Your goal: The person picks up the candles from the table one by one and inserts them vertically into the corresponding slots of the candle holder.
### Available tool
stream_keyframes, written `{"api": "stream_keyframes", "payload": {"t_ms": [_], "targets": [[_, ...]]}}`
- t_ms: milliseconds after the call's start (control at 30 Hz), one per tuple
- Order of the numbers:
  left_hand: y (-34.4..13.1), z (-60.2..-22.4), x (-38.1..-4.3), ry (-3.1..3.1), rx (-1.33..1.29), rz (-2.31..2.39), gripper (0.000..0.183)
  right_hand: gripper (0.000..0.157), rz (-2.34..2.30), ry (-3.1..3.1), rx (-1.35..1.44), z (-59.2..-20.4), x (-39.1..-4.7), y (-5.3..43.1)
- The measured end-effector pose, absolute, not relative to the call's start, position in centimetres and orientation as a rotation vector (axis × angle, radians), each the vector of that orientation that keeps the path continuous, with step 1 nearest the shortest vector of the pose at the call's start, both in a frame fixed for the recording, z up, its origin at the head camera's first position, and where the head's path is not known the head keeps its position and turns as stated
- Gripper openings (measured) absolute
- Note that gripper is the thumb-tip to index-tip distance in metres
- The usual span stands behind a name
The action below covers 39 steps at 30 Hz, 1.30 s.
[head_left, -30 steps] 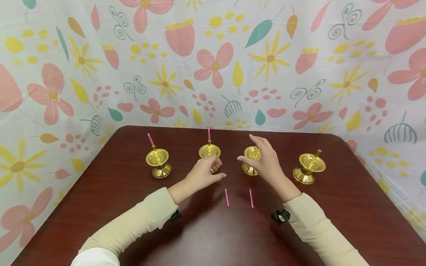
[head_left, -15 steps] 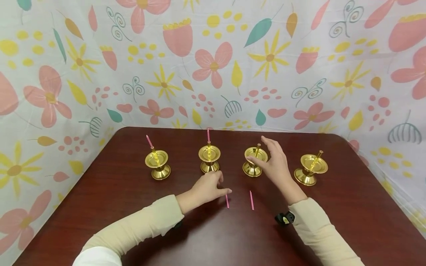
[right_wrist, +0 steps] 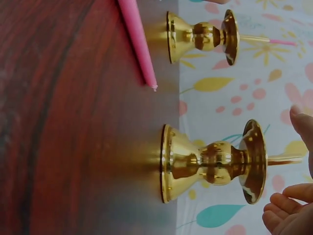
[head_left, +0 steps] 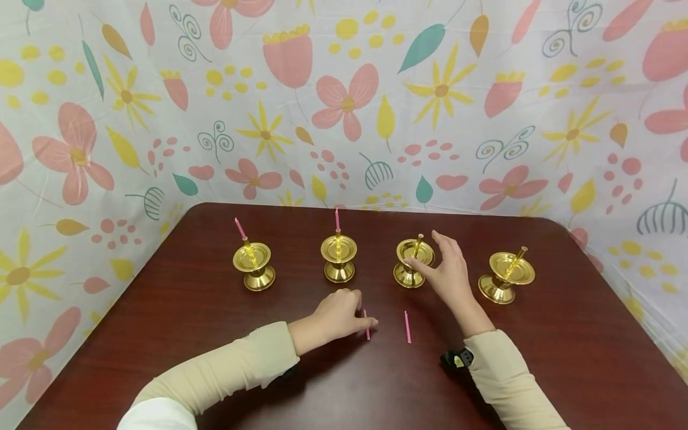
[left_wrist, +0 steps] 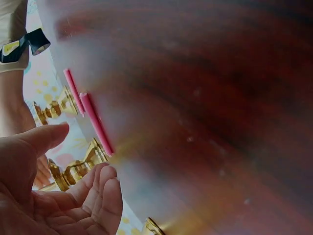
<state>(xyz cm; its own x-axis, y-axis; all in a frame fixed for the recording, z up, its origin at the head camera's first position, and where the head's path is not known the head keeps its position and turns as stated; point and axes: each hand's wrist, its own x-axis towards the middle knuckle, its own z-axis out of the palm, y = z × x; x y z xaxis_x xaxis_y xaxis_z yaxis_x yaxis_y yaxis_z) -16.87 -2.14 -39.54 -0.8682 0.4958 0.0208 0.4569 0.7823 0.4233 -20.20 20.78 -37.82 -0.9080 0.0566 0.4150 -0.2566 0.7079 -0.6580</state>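
Observation:
My left hand (head_left: 335, 316) is low over the table at the left loose pink candle (head_left: 368, 335), its thumb overlapping the candle in the head view. In the left wrist view, thumb and fingers are apart, with that candle (left_wrist: 98, 122) just beyond the gap. My right hand (head_left: 450, 278) is beside the third brass candle holder (head_left: 407, 276), thumb and fingers spread near its dish. Seen from the right wrist, this holder (right_wrist: 215, 161) stands upright with a bare stem, the hand (right_wrist: 291, 213) around the stem's end. Another pink candle (head_left: 407, 327) lies to the right of the first.
On the left, a brass holder (head_left: 260, 279) bears a tilted pink candle (head_left: 240, 229). The second holder (head_left: 339, 273) carries an upright pink candle (head_left: 337, 220). At far right, a fourth holder (head_left: 495, 291) has a bare, leaning stem. A flowered cloth (head_left: 301, 125) hangs behind the dark table (head_left: 355, 394).
My left hand has come from the second holder down toward me, to the left loose candle. My right hand has shifted right, off the front of the third holder, baring its stem.

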Motion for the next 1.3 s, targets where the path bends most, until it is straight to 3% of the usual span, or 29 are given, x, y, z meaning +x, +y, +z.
{"api": "stream_keyframes", "payload": {"t_ms": [1300], "targets": [[-1.3, -40.3, -17.3, 2.833, 0.721, 0.609, 0.019, 0.079, 1.121, -2.685, 0.102, -39.3, -20.9, 21.3]]}}
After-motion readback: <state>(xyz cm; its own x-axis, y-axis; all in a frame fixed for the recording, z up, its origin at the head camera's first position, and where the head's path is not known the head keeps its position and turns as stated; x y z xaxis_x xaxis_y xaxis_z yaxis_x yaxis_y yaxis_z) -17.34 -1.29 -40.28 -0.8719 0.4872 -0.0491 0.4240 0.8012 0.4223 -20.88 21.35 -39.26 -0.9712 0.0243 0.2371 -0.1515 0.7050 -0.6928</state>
